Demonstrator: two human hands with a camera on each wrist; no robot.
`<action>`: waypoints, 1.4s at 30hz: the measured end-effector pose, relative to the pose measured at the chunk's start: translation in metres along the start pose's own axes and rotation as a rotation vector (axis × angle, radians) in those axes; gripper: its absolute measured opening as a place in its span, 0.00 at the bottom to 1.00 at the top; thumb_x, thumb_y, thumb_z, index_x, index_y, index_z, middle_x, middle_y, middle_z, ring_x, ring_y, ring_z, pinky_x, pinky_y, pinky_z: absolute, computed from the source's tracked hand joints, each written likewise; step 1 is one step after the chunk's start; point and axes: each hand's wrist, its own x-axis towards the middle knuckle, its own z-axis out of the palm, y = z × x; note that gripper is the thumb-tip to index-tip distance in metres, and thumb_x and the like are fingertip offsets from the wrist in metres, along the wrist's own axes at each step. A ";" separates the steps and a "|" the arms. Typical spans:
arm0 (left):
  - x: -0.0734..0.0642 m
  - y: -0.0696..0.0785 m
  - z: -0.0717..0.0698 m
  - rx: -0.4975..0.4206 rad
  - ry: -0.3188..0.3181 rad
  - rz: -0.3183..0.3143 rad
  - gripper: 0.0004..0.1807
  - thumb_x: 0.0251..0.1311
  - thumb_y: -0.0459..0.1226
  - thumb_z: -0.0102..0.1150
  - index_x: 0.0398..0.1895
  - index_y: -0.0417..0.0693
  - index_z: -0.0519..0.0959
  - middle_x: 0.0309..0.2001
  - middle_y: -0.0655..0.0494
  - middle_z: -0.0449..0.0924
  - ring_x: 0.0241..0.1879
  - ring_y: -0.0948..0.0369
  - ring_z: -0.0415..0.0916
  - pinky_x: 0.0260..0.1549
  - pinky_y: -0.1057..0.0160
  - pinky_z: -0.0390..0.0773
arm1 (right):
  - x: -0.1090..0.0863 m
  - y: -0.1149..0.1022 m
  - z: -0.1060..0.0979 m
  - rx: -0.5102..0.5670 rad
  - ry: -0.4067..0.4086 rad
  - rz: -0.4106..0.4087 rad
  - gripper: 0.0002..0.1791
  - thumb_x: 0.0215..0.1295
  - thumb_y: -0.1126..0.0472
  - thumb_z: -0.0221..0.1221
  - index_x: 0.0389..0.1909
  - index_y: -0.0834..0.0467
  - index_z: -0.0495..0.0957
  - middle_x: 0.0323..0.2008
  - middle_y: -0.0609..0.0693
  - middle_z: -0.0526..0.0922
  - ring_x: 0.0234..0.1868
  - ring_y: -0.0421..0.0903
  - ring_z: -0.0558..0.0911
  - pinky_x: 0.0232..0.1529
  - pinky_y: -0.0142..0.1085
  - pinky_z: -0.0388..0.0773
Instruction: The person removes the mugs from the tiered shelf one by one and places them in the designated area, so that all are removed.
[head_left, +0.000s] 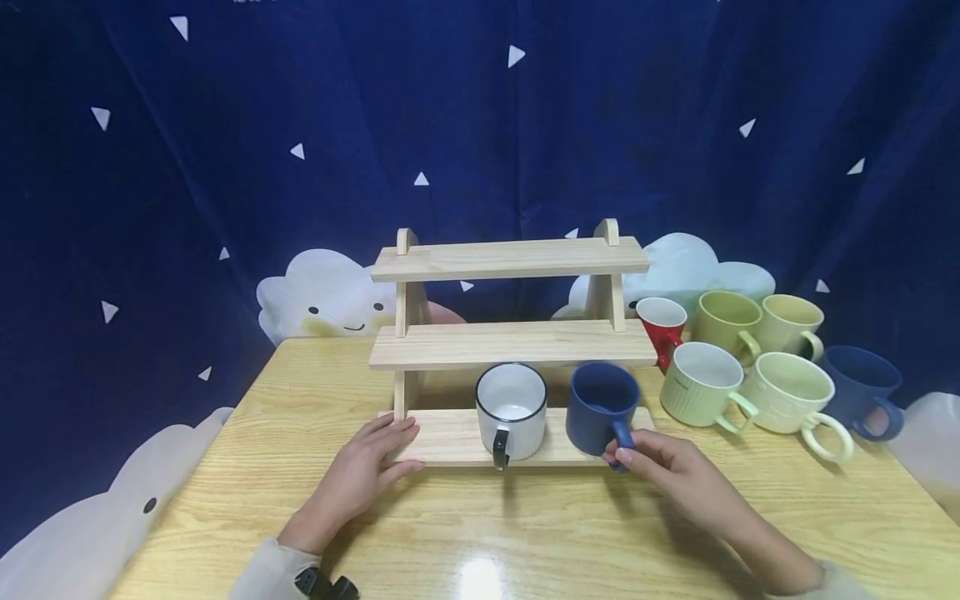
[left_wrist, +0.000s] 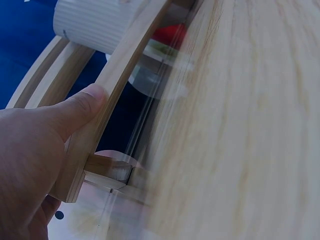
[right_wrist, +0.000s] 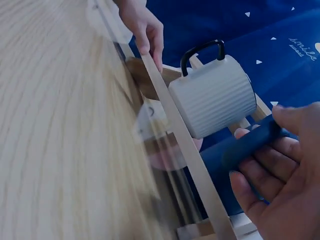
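Note:
A three-tier wooden rack (head_left: 510, 343) stands on the table in the head view. My left hand (head_left: 356, 468) grips the left end of its bottom board (head_left: 446, 440); in the left wrist view the thumb (left_wrist: 90, 99) lies along the board's edge. Toward the right end of that board is a dark blue mug (head_left: 588, 412), its handle facing the front. My right hand (head_left: 678, 475) holds that handle (right_wrist: 255, 142), fingers curled about it in the right wrist view. Between the hands, a white ribbed mug (head_left: 517, 429) with black rim and handle stands upright on the same board.
Several mugs are grouped right of the rack: a red one (head_left: 660, 329), an olive one (head_left: 723, 321), a yellow one (head_left: 787, 321), a pale green one (head_left: 690, 396), a cream one (head_left: 787, 400) and another blue one (head_left: 855, 392). A dark blue curtain (head_left: 480, 125) hangs behind the table (head_left: 480, 517).

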 end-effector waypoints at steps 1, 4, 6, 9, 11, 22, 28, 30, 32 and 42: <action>0.000 0.000 0.000 0.001 -0.002 -0.002 0.31 0.52 0.51 0.71 0.57 0.45 0.80 0.59 0.51 0.78 0.62 0.45 0.70 0.62 0.45 0.69 | 0.001 0.001 0.000 0.012 -0.002 0.002 0.12 0.73 0.59 0.55 0.46 0.62 0.81 0.41 0.54 0.86 0.47 0.43 0.83 0.50 0.31 0.80; 0.000 0.000 0.000 0.005 -0.003 -0.006 0.31 0.52 0.52 0.70 0.57 0.45 0.80 0.59 0.52 0.78 0.62 0.45 0.70 0.63 0.45 0.69 | 0.000 -0.001 0.001 0.070 -0.022 -0.010 0.13 0.75 0.62 0.52 0.47 0.66 0.80 0.41 0.57 0.86 0.47 0.43 0.83 0.50 0.30 0.78; 0.000 -0.001 0.000 0.008 -0.003 -0.005 0.31 0.52 0.52 0.70 0.57 0.45 0.80 0.59 0.52 0.78 0.62 0.46 0.70 0.63 0.46 0.69 | 0.000 -0.003 0.001 0.101 -0.032 -0.020 0.13 0.75 0.63 0.51 0.47 0.67 0.79 0.40 0.57 0.86 0.47 0.43 0.83 0.51 0.29 0.77; 0.000 -0.001 0.000 0.009 0.004 0.001 0.31 0.52 0.51 0.71 0.57 0.45 0.81 0.59 0.52 0.78 0.62 0.46 0.70 0.62 0.45 0.69 | -0.001 -0.004 0.002 0.127 -0.023 -0.002 0.15 0.77 0.62 0.48 0.46 0.69 0.79 0.37 0.57 0.85 0.45 0.43 0.82 0.50 0.27 0.76; 0.000 -0.001 0.001 0.007 0.007 0.005 0.31 0.52 0.51 0.71 0.57 0.45 0.81 0.59 0.51 0.78 0.62 0.45 0.70 0.62 0.45 0.69 | -0.001 -0.003 0.003 0.127 0.004 0.017 0.16 0.77 0.61 0.47 0.45 0.69 0.79 0.34 0.57 0.84 0.42 0.44 0.82 0.48 0.27 0.76; -0.002 -0.001 0.002 0.013 0.020 0.016 0.31 0.51 0.51 0.71 0.56 0.45 0.81 0.59 0.52 0.79 0.62 0.46 0.71 0.62 0.46 0.69 | -0.002 -0.008 -0.002 0.169 0.029 0.057 0.20 0.79 0.59 0.45 0.41 0.73 0.77 0.33 0.57 0.84 0.43 0.47 0.83 0.49 0.26 0.74; -0.001 -0.001 0.002 0.015 0.015 0.016 0.31 0.51 0.51 0.71 0.57 0.45 0.81 0.59 0.52 0.78 0.62 0.46 0.71 0.62 0.46 0.69 | -0.007 -0.010 -0.011 0.244 -0.021 0.114 0.21 0.78 0.59 0.46 0.45 0.77 0.72 0.35 0.54 0.82 0.44 0.45 0.82 0.49 0.32 0.80; -0.001 -0.001 0.002 0.013 0.012 0.015 0.31 0.51 0.51 0.71 0.57 0.45 0.81 0.59 0.52 0.78 0.62 0.46 0.70 0.62 0.46 0.69 | -0.008 -0.010 -0.013 0.262 -0.011 0.142 0.20 0.78 0.59 0.47 0.45 0.76 0.71 0.36 0.53 0.81 0.44 0.43 0.81 0.49 0.34 0.81; 0.000 -0.001 0.002 0.012 0.015 0.017 0.31 0.51 0.51 0.71 0.57 0.45 0.81 0.59 0.52 0.78 0.62 0.46 0.70 0.62 0.46 0.69 | -0.009 -0.011 -0.014 0.273 0.009 0.163 0.19 0.78 0.59 0.47 0.44 0.75 0.70 0.37 0.53 0.80 0.44 0.43 0.81 0.48 0.36 0.82; -0.002 -0.002 0.002 0.008 0.013 0.020 0.31 0.52 0.52 0.70 0.57 0.46 0.81 0.60 0.52 0.78 0.62 0.45 0.70 0.62 0.44 0.70 | -0.013 -0.006 -0.016 0.280 0.103 0.161 0.17 0.76 0.61 0.50 0.42 0.76 0.71 0.36 0.54 0.78 0.43 0.44 0.81 0.47 0.35 0.83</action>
